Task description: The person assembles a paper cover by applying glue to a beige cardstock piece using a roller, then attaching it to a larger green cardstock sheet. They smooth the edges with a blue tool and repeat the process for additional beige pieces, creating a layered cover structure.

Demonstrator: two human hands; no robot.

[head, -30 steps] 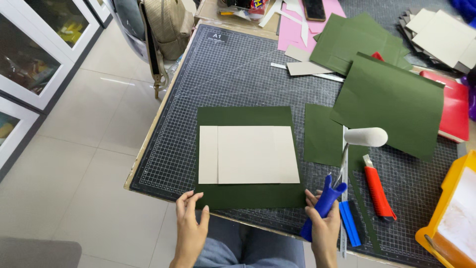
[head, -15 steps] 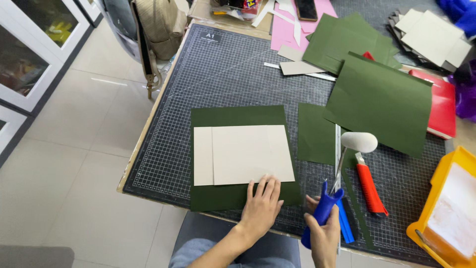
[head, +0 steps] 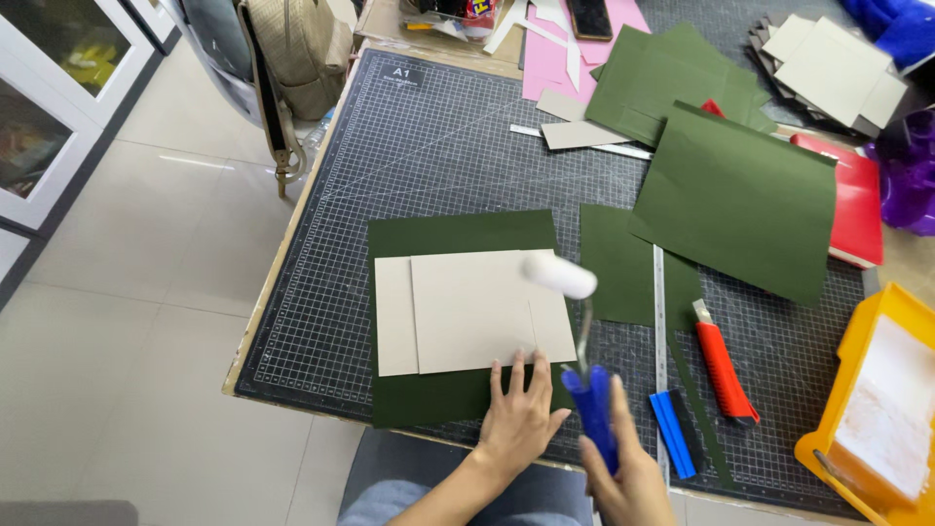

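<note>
Presently, left hand: laid flat, palm down, fingers spread apart, holding nothing; it presses the lower right part of the grey boards and the green sheet under them.
Right hand: fingers wrapped tight around the blue handle of the paint roller, at the near edge of the counter.
Paint roller: white sleeve raised and blurred above the right edge of the grey boards; whether it touches them cannot be told.
Grey boards: a narrow strip at the left and larger panels to its right, lying flat on the dark green sheet.
Dark green sheet: lies on the gridded cutting mat, near the counter's front edge.
Right of the sheet: a second green piece, a steel ruler, a red utility knife, a blue scraper.
Far right: a large green sheet overlapping a red folder; a yellow tray at the edge.
Beyond the counter: a beige bag hanging at the far left corner, above the tiled floor.
</note>
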